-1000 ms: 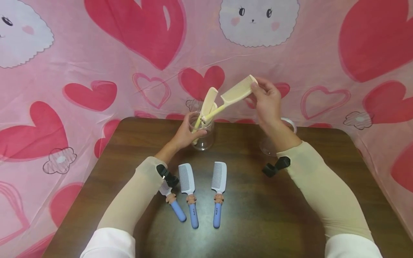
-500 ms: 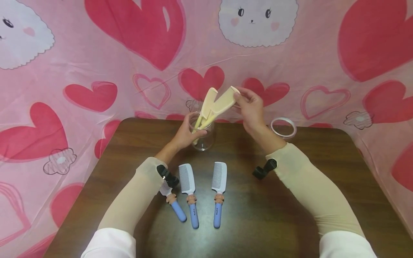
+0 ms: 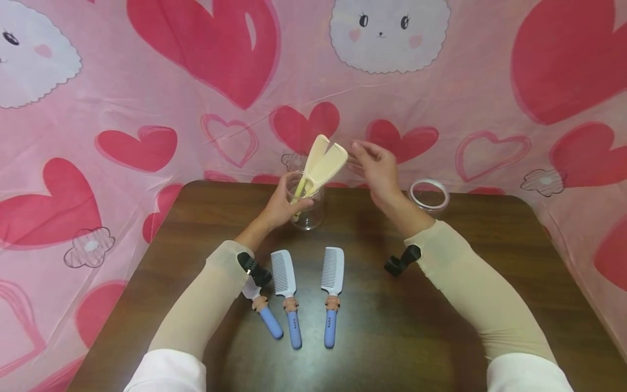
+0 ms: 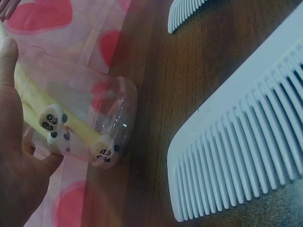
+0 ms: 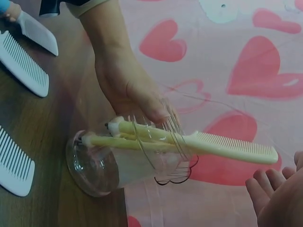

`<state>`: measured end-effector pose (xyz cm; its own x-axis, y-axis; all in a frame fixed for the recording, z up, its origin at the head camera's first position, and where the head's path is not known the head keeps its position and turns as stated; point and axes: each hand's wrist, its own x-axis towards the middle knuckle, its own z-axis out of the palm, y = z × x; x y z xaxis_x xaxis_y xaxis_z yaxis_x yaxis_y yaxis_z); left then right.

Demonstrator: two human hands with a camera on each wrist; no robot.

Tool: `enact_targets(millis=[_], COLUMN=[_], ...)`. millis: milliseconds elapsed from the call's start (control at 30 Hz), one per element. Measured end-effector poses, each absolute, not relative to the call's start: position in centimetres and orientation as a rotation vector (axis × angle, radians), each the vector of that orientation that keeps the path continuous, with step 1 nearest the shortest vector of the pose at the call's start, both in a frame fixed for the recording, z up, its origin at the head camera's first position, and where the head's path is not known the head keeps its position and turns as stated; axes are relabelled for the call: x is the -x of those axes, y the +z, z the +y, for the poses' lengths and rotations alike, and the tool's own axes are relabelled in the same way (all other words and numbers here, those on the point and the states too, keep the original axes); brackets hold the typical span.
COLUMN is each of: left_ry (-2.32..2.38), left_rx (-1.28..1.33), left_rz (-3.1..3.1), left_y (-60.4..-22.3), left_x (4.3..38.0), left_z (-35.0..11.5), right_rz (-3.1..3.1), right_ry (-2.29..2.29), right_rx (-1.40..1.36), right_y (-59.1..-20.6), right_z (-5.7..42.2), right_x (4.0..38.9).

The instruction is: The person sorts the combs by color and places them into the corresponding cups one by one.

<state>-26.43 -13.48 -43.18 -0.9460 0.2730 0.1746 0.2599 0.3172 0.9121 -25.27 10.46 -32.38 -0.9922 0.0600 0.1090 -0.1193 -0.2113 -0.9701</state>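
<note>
My left hand (image 3: 280,207) grips a clear jar (image 3: 314,216) near its mouth, at the back of the table. Pale yellow combs (image 3: 330,163) stand leaning in it, toothed ends sticking out above the rim. Through the jar wall, panda figures (image 4: 53,119) show at the handle ends in the left wrist view. My right hand (image 3: 379,170) is in the air just right of the combs, fingers loosely bent and holding nothing. A small gap separates its fingertips from the nearest comb end in the right wrist view.
Three white combs with blue handles lie in front: one at right (image 3: 333,269), one in the middle (image 3: 284,272), one at left (image 3: 271,322) partly under the left wrist strap. A clear round rim (image 3: 430,208) shows behind the right wrist. A pink heart-print cloth (image 3: 186,141) hangs behind the table.
My right hand moved left and down, lowering a yellow comb handle-first into the jar, then let it go. My left hand kept its grip on the jar.
</note>
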Motion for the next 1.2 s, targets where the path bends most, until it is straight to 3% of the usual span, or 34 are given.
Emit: enact_targets(millis=[267, 700, 1200], left_ry=[1.754, 1.755, 1.765], left_rx=[-0.485, -0.469, -0.471], left_rz=[2.524, 2.52, 2.54], left_y=[-43.2, -43.1, -43.2], left_x=[26.2, 26.4, 26.3], left_z=[-13.5, -13.9, -14.1], right_rz=[-2.097, -2.779, -2.746], right_ry=[2.141, 1.261, 1.257], right_rx=[-0.224, -0.359, -0.256], right_y=[-32.2, -29.8, -32.5], right_z=[12.4, 19.0, 26.1], right_x=[24.6, 21.6, 20.5])
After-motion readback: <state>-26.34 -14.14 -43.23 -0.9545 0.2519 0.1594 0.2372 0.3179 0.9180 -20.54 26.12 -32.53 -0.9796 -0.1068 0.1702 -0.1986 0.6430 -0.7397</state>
